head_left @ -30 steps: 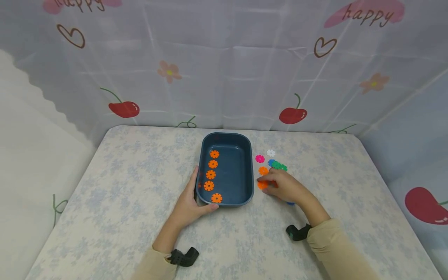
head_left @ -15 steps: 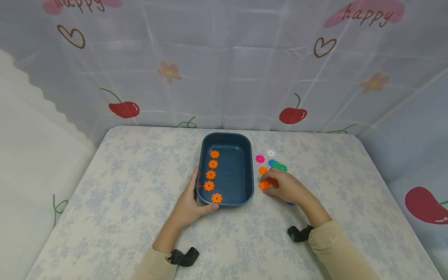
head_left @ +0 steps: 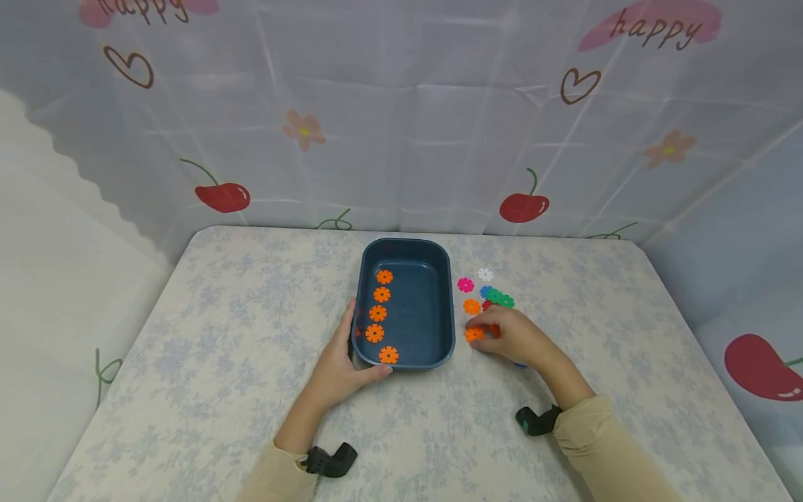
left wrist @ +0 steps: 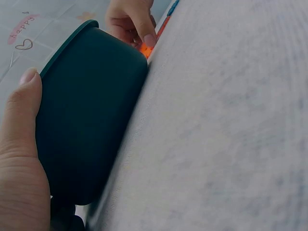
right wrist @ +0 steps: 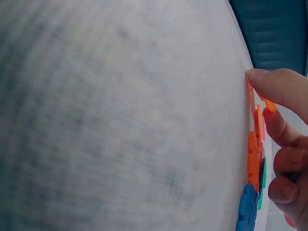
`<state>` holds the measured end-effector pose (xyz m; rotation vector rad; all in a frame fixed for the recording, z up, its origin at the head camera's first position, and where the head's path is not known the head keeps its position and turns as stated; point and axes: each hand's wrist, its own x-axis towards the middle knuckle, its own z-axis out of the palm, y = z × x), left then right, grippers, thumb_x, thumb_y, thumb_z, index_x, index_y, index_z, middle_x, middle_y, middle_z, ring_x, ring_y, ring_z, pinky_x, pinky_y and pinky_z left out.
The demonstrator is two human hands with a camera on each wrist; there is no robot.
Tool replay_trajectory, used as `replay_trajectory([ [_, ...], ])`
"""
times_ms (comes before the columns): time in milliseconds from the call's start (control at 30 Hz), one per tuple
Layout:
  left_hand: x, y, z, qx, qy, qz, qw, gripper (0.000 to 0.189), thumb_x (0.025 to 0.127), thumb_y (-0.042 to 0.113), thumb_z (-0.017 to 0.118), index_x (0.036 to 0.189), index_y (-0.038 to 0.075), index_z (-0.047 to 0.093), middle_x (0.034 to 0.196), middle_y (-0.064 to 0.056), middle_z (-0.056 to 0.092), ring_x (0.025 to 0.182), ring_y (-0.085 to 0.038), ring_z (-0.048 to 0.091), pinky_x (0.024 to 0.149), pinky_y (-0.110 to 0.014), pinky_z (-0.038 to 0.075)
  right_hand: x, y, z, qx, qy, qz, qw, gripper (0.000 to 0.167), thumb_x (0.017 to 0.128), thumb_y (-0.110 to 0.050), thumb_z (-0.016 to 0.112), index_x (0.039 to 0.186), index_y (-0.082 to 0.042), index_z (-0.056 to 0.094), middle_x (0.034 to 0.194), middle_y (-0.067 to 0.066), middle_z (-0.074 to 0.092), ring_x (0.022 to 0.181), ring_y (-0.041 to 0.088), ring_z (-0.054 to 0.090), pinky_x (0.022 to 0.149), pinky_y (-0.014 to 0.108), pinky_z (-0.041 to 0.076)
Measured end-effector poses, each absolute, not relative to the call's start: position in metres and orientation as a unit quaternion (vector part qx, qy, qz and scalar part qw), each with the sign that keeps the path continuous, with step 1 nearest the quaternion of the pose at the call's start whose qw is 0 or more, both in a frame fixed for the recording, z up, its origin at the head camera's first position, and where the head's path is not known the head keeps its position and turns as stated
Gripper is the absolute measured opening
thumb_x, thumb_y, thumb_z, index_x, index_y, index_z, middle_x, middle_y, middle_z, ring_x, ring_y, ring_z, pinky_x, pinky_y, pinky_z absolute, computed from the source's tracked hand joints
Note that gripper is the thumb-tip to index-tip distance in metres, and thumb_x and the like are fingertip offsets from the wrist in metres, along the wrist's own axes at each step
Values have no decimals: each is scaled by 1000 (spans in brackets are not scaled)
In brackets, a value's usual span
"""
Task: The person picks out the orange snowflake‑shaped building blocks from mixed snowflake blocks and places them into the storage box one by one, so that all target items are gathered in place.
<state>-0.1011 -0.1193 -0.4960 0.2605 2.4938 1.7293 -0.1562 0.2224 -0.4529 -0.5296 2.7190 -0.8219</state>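
A dark blue rectangular tub (head_left: 422, 307) stands on the table, several orange interlocking discs (head_left: 378, 313) in a column along its left side inside. My left hand (head_left: 335, 371) holds the tub's near left corner, thumb at the near rim and fingers along the left wall. In the left wrist view the thumb (left wrist: 28, 94) lies at the rim. Right of the tub, my right hand (head_left: 513, 336) pinches an orange interlocking disc (head_left: 474, 335) down at the tabletop between thumb (right wrist: 279, 86) and index finger. More discs lie partly hidden under this hand.
Beyond the right hand lie a loose orange disc (head_left: 472, 307), a pink disc (head_left: 465, 285), a white disc (head_left: 486, 275) and overlapping green discs (head_left: 502, 298) beside a blue one. A printed curtain (head_left: 401, 153) hangs behind the table's far edge.
My right hand has drawn slightly right and nearer with the orange disc, its fingers closing in. A red disc shows beyond the hand. The left hand and tub have stayed put.
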Motion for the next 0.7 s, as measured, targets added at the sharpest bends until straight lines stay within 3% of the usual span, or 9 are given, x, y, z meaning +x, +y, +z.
replay_trajectory([
  [200, -101, -120, -496, 82, 823, 560, 48, 126, 71, 47, 88, 161, 34, 1, 166, 13, 7, 154, -19, 15, 121, -59, 20, -156, 223, -453, -169, 931, -302, 119, 28, 84, -15, 79, 112, -16, 75, 123, 11, 66, 138, 43, 43, 102, 53, 50],
  [300, -101, -120, -496, 82, 824, 558, 47, 126, 71, 47, 88, 161, 34, 1, 166, 12, 8, 154, -19, 15, 121, -59, 20, -155, 224, -453, -175, 932, -295, 117, 27, 85, -18, 79, 112, -16, 75, 121, 8, 68, 135, 40, 47, 103, 53, 49],
  [467, -101, -119, -496, 81, 826, 556, 47, 126, 70, 47, 88, 161, 34, 1, 166, 11, 8, 154, -20, 15, 121, -60, 20, -153, 226, -455, -182, 940, -266, 112, 29, 83, -26, 81, 111, -22, 75, 112, -3, 72, 107, 21, 62, 91, 40, 55],
  [600, -101, -119, -495, 80, 825, 557, 46, 126, 70, 46, 88, 161, 34, 1, 166, 11, 9, 154, -20, 16, 121, -59, 20, -152, 228, -456, -171, 944, -257, 115, 31, 82, -33, 82, 111, -25, 75, 100, -6, 70, 84, 14, 56, 69, 27, 50],
  [700, -101, -119, -495, 80, 824, 559, 47, 126, 70, 46, 89, 161, 34, 1, 166, 11, 9, 154, -20, 16, 121, -59, 21, -153, 230, -457, -153, 942, -271, 121, 35, 80, -36, 83, 112, -23, 74, 98, -6, 68, 80, 14, 52, 64, 24, 47],
])
